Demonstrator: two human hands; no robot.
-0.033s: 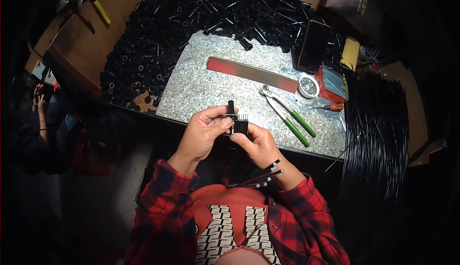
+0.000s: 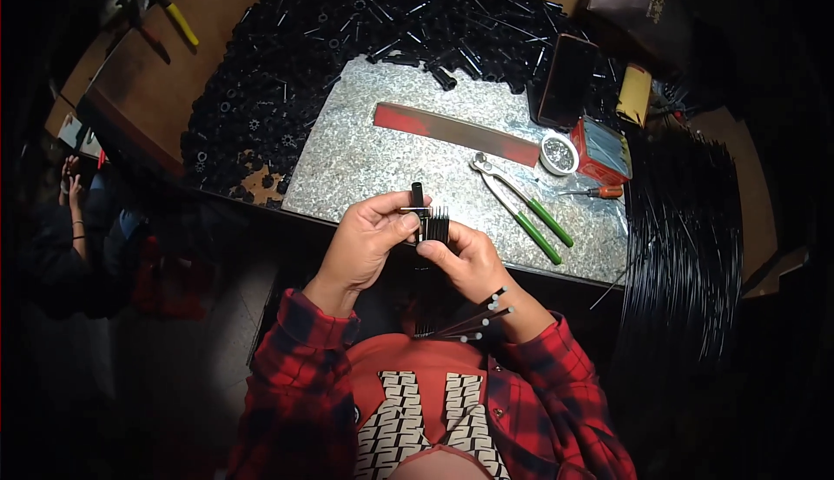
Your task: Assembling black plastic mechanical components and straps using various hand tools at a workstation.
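pointing forward lengthwise, black tube (image 2: pixel 417 193)

The hands (image 2: pixel 367 244) partly cover the black pieces (image 2: pixel 438 230) between them, too small to identify.

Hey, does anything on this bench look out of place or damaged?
Two small things. One thin black rod juts out leftward, askew from the bundle of black rods, which mostly lie side by side. The flat bar on the speckled tabletop has patchy red colour with a grey-brown middle, so its surface may be worn.
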